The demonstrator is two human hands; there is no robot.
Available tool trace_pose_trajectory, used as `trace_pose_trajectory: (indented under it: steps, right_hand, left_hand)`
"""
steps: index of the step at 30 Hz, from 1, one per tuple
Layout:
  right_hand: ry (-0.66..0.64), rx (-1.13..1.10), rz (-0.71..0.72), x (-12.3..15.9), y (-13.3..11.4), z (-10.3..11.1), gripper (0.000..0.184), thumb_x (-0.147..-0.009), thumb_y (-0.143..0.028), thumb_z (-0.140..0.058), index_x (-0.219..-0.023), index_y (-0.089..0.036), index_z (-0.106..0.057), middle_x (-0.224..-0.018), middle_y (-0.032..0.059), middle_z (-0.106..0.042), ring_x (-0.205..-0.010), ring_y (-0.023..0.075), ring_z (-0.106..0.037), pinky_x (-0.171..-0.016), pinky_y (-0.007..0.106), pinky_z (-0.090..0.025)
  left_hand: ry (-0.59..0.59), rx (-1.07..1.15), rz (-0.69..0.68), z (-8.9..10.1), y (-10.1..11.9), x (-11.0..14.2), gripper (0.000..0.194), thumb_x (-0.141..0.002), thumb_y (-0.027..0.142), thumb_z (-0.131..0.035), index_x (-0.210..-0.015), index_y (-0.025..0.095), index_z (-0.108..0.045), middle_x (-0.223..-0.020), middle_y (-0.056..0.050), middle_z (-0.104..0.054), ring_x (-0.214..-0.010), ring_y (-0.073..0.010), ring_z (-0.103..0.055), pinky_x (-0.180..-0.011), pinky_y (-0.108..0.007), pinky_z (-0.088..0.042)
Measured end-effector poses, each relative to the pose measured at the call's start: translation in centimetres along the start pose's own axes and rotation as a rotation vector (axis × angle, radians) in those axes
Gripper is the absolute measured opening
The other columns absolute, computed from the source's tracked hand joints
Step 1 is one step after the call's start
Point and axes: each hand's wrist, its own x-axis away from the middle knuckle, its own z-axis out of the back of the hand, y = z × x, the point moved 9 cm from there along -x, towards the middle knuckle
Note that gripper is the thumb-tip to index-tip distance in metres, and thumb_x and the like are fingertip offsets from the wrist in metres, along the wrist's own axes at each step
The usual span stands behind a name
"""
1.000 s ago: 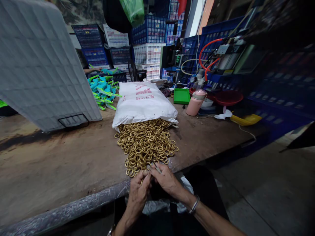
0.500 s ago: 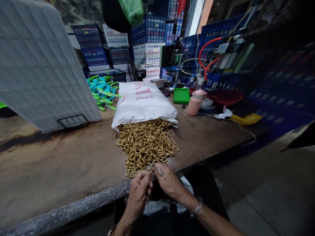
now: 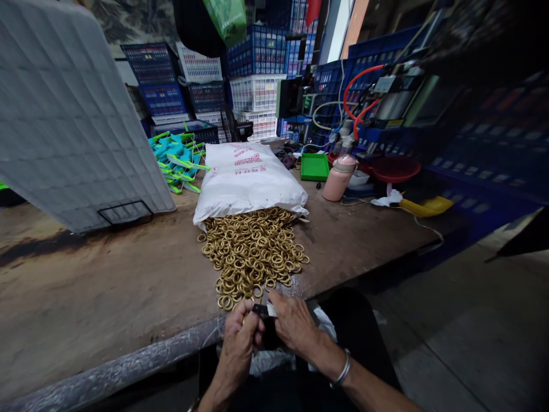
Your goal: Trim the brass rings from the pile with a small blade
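Many brass-coloured rings spill from the mouth of a white sack toward the table's front edge. Just in front of the pile, my left hand is closed in a pinch. A glint of brass shows between its fingers, apparently a ring, mostly hidden. My right hand is closed around a small tool with a dark, flat end and a pale part beside the thumb. The tool's dark end reaches to my left fingertips. Its exact kind is unclear.
A tall grey-white ribbed panel stands at left. Turquoise and green plastic pieces lie behind it. Right of the sack are a green tray, a pink bottle and a yellow scoop. Stacked crates fill the back.
My right hand has turned, and the tool's dark end now shows against my left fingertips. My left hand stays pinched in nearly the same place. The view has shifted slightly.
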Motion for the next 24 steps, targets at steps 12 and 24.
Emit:
trace_pose_trajectory:
  steps: [12, 24]
  right_hand:
    - [0.254, -0.029, -0.024, -1.2, 2.6, 2.7, 0.021, -0.072, -0.006, -0.038, -0.085, -0.018, -0.049, -0.071, 0.0022, -0.059, -0.063, 0.0134, -0.052, -0.058, 0.024, -0.028]
    - [0.199, 0.046, -0.094, -2.9, 2.9, 0.6, 0.019, -0.078, -0.015, -0.044, -0.097, -0.018, -0.047, -0.082, 0.0050, -0.062, -0.073, 0.0172, -0.057, -0.060, 0.025, -0.028]
  left_hand:
    - [-0.184, 0.358, 0.089, -2.2, -0.6, 1.6, 0.027, -0.073, 0.042, -0.059, -0.073, 0.015, -0.052, -0.065, 0.000, -0.056, -0.040, -0.0040, -0.041, -0.031, -0.014, -0.027]
    - [-0.103, 0.517, 0.181, -0.9, -0.4, 1.0, 0.027, -0.066, 0.035, -0.066, -0.084, 0.015, -0.059, -0.069, -0.002, -0.058, -0.054, -0.0098, -0.052, -0.038, -0.016, -0.033]
